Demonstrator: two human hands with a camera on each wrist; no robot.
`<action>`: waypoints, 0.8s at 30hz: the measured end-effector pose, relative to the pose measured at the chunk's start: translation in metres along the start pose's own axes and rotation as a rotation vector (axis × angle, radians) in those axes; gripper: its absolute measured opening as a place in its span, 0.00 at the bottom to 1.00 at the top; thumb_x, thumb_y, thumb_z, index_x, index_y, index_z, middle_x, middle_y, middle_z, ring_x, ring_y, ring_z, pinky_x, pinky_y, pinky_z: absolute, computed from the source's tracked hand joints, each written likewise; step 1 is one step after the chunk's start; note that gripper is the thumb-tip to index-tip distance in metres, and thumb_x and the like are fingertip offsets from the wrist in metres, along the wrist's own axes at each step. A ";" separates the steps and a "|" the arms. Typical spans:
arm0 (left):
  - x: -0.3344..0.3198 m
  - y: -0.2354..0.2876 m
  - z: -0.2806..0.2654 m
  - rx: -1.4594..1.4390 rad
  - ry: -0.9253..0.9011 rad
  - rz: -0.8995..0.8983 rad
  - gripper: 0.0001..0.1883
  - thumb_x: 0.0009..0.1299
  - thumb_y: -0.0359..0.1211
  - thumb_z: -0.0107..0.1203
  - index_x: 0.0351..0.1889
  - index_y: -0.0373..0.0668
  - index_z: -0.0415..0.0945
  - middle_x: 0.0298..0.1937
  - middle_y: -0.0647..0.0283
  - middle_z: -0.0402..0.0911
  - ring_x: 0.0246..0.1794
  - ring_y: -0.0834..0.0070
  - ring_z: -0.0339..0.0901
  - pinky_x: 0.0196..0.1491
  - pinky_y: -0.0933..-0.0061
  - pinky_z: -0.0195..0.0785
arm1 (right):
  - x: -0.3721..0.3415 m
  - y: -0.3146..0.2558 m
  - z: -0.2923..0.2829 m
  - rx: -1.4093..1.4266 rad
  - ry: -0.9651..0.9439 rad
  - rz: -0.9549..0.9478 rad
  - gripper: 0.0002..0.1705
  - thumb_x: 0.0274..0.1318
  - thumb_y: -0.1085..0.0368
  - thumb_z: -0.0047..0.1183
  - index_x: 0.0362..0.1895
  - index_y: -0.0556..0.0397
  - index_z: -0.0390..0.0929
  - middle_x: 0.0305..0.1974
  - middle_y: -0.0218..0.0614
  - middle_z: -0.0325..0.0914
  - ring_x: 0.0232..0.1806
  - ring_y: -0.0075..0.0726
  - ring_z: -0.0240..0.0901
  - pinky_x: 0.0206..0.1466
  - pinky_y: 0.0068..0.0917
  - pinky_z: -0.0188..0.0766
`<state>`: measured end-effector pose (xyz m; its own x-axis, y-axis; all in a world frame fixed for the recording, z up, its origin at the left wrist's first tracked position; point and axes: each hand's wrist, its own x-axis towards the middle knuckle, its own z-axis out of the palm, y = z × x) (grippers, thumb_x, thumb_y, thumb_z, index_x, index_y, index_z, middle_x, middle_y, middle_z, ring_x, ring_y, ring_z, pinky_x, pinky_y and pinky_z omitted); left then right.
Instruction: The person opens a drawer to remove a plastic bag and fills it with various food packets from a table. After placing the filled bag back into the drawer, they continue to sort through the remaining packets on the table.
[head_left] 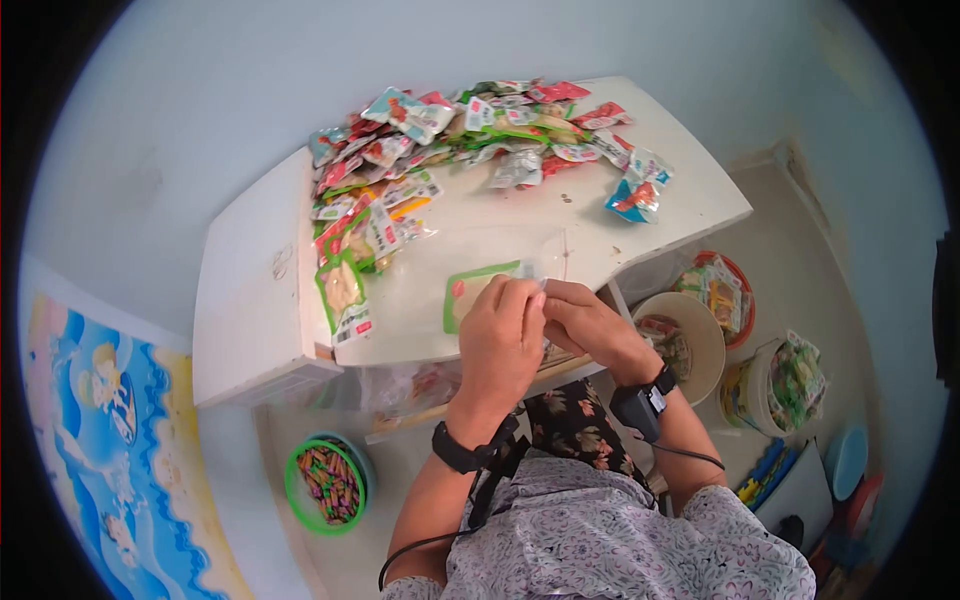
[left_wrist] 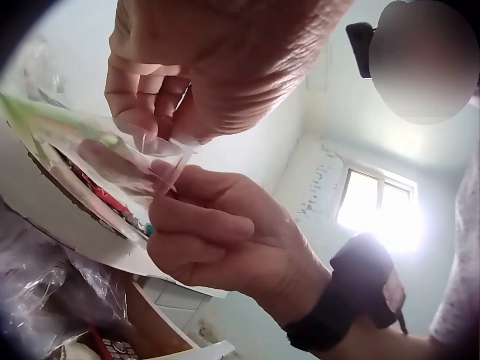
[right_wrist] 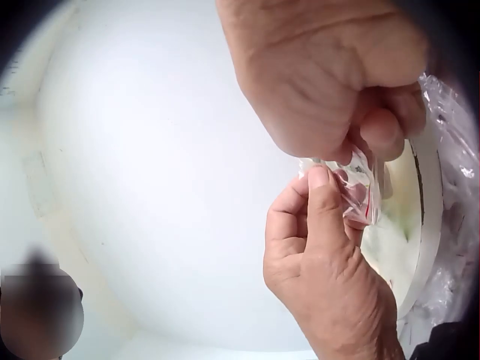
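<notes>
Both hands meet over the near edge of the white table (head_left: 490, 235). My left hand (head_left: 505, 325) pinches the mouth of a clear plastic bag (left_wrist: 124, 161) between thumb and fingers. The right hand (head_left: 600, 330) grips the same edge close beside it, its thumb and curled index finger on the film (left_wrist: 176, 169). A green-edged packet (head_left: 460, 300) lies flat on the table just beyond the left hand, overlapped by clear film in the head view. The fingers hide much of the bag's edge.
Many small snack packets (head_left: 405, 115) are heaped along the table's back and left. One blue-and-white packet (head_left: 640, 187) lies apart at the right. An open drawer with plastic bags (head_left: 410, 385) is under the table edge. Buckets (head_left: 700, 330) stand right; a green basket (head_left: 293, 480) stands left.
</notes>
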<state>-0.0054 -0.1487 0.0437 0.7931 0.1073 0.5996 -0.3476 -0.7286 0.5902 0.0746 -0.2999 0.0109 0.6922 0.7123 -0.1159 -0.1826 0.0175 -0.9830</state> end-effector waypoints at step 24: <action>0.005 -0.074 -0.077 0.601 0.198 -0.144 0.24 0.70 0.35 0.64 0.61 0.37 0.74 0.59 0.45 0.78 0.63 0.46 0.74 0.62 0.48 0.69 | 0.025 0.004 0.014 -0.397 0.307 -0.208 0.14 0.63 0.75 0.51 0.50 0.60 0.84 0.37 0.39 0.89 0.28 0.23 0.76 0.35 0.28 0.73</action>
<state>-0.0141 -0.0419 0.0444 0.6837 0.3132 0.6591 0.1419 -0.9430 0.3009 0.0814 -0.2721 0.0064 0.8687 0.4834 0.1086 0.2161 -0.1724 -0.9610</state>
